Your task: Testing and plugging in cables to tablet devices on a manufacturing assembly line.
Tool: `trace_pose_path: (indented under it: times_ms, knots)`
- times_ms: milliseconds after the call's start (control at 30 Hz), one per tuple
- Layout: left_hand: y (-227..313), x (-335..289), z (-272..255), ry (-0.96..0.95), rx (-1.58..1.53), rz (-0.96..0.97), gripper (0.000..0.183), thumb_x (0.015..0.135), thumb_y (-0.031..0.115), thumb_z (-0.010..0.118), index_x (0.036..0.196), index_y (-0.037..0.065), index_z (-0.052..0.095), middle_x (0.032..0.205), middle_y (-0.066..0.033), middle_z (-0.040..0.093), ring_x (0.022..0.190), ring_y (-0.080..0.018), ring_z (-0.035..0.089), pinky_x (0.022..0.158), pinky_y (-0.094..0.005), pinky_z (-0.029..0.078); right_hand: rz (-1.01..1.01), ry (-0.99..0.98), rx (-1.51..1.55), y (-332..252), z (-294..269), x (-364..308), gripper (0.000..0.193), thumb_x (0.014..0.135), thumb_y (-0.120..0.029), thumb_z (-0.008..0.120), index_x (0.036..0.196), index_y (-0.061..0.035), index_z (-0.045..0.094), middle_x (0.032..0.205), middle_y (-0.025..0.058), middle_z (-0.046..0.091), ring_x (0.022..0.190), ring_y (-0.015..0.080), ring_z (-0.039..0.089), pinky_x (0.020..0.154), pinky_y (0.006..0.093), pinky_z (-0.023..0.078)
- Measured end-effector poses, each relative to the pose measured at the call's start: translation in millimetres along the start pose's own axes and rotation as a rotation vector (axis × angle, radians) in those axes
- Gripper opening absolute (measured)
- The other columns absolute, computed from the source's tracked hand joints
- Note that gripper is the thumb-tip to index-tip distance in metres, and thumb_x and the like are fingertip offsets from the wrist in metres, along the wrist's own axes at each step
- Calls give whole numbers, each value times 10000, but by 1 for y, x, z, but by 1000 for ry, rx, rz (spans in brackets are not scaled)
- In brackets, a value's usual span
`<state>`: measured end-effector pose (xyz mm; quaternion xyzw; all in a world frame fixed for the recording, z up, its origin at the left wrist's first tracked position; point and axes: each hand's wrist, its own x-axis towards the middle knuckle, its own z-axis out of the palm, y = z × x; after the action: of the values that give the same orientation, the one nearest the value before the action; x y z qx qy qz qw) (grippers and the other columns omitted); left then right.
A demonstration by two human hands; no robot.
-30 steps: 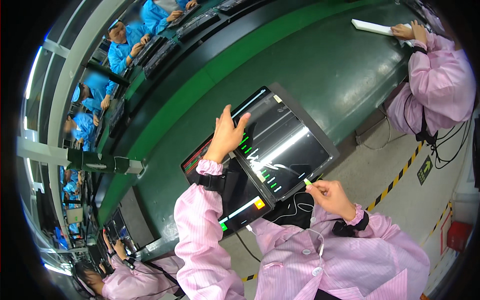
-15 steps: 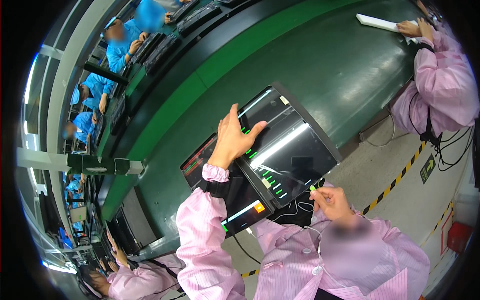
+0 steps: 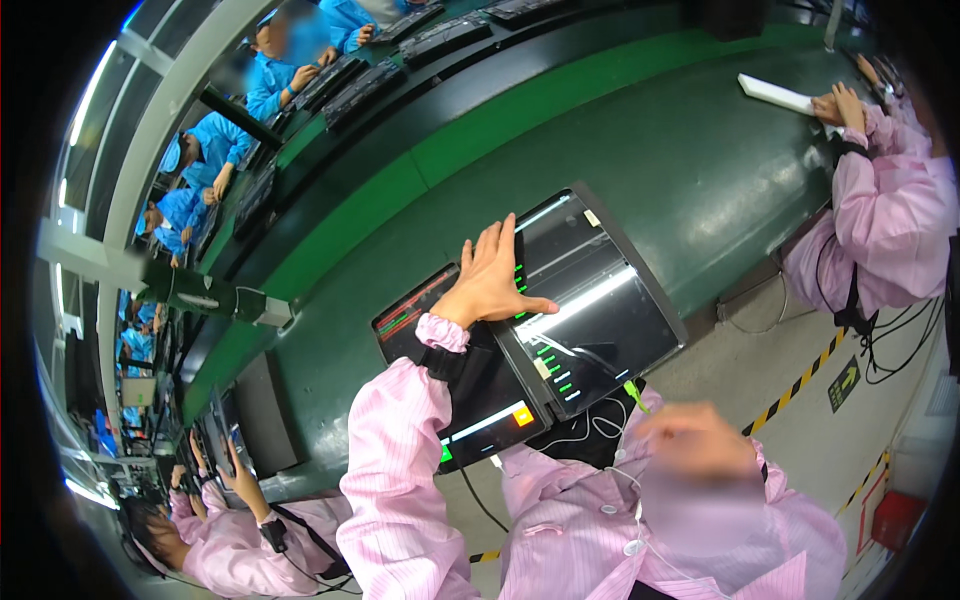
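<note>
Green, worn and shiny, the long table [image 3: 700, 130] carries two dark screens side by side in front of the person. The right screen [image 3: 602, 312] lies at a slant near the table's edge, a streak of light across its glass; the left screen [image 3: 492, 388] sits against its side. The left hand [image 3: 490, 282] is over where they meet, fingers wide and thumb stretched out, hiding part of both, and its sleeve [image 3: 395, 450] blocks more of the left one. The right hand [image 3: 700, 440] is blurred, so I can't tell how its fingers stand; it is near a green tab [image 3: 636, 392] at the right screen's lower corner. A white cord [image 3: 603, 422] loops close below. Past the left screen are a dark box [image 3: 268, 410] and a wrapped pole [image 3: 205, 290] jutting over the table. Far right, a co-worker holds a white bar [image 3: 775, 95].
</note>
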<state>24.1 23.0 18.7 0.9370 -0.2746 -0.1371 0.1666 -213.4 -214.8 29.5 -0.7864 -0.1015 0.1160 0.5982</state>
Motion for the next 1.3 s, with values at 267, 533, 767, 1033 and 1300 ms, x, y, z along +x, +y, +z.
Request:
trace_pose_path:
  times_ms: [267,533,767,1033,1300]
  knots:
    - [-8,-92,-35,532,-422,-106,806,763,304,712,1346,-30,267,1299,-293,408,1210,-356,432,986,-396,360,-344,-809,480,3,25,1,214,809,-39,644,1014,21,638,903,124,651,766,216,615,684,299,483]
    - [-29,-243,55,694,-1051,-623,550,893,171,566,1340,-18,307,1359,-208,373,1266,-261,364,1046,-345,289,-378,-415,357,-14,46,20,235,805,-26,640,1029,45,632,801,139,662,678,217,640,606,281,499]
    - [-22,-259,90,691,-1365,-426,632,827,-43,537,1378,-46,226,1460,-174,198,1377,-244,125,1111,-345,106,-604,-381,423,-29,78,42,185,758,76,633,940,112,640,732,170,647,558,211,588,499,286,462]
    - [-28,-264,87,635,-1448,-376,686,766,-115,545,1373,-55,230,1464,-160,187,1377,-231,119,1110,-337,122,-538,-534,363,-32,86,40,224,767,69,625,991,84,635,767,166,648,587,218,592,525,284,474]
    - [-37,-242,88,809,-1362,-466,491,878,23,512,1319,-92,328,1360,-171,378,1292,-231,325,1076,-317,218,-73,-80,106,-23,91,46,238,793,-49,626,1026,1,634,789,108,672,588,182,622,539,275,485]
